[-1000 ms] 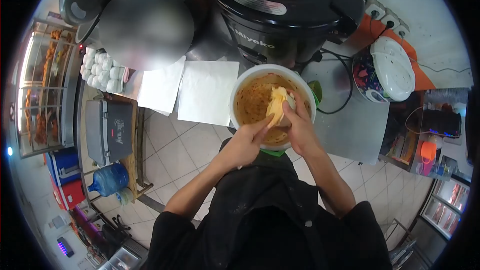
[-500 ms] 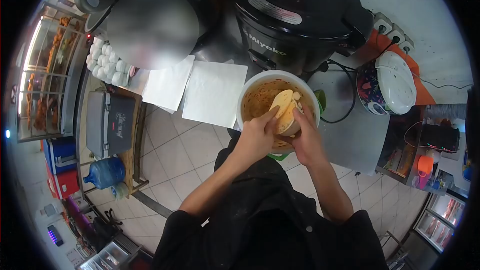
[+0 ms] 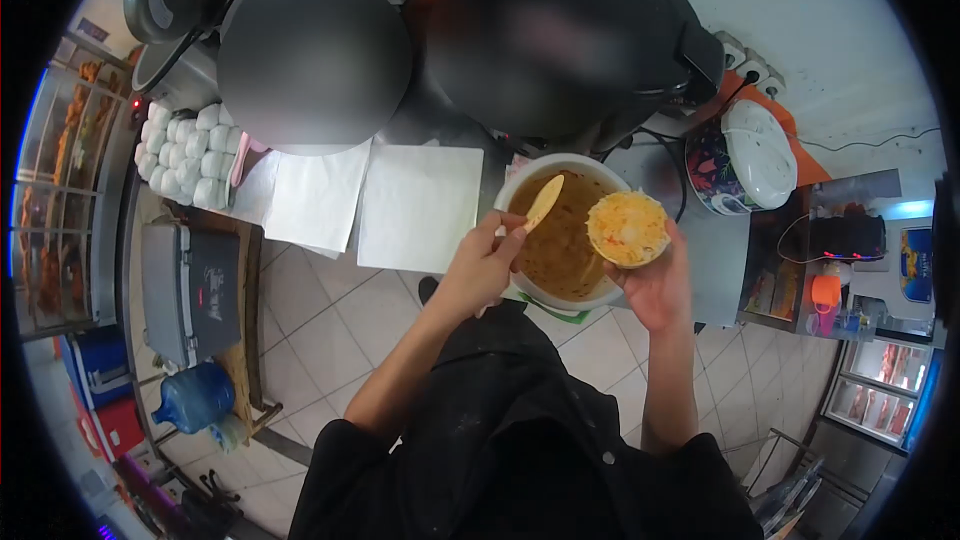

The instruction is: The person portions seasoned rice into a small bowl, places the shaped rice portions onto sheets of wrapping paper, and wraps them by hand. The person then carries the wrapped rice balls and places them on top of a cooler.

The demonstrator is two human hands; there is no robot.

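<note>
My left hand (image 3: 484, 268) is closed around the handle of a pale yellow rice paddle (image 3: 545, 202), its blade raised over a white bucket (image 3: 507, 190). In my right hand (image 3: 660, 290), the fingers wrap a small round bowl heaped with yellow-orange food (image 3: 628, 226), like rice or shreds; most of the bowl's wall is hidden. The bowl is above the bucket's right side. Brown residue (image 3: 565, 255) with dark specks coats the bucket's inside. Something green shows under the bucket's near edge.
White paper sheets (image 3: 420, 208) lie left of the bucket. Behind stand a large black cooker (image 3: 560, 50) and a dark round lid (image 3: 313, 60). Several white wrapped bundles (image 3: 195, 155) are stacked at left. A floral pot (image 3: 715, 165) stands right, near plugged sockets (image 3: 750, 65).
My hands have moved apart. The paddle has left the bowl and is now at the left, while the bowl has shifted right with its filled top facing up. The camera view has shifted slightly.
</note>
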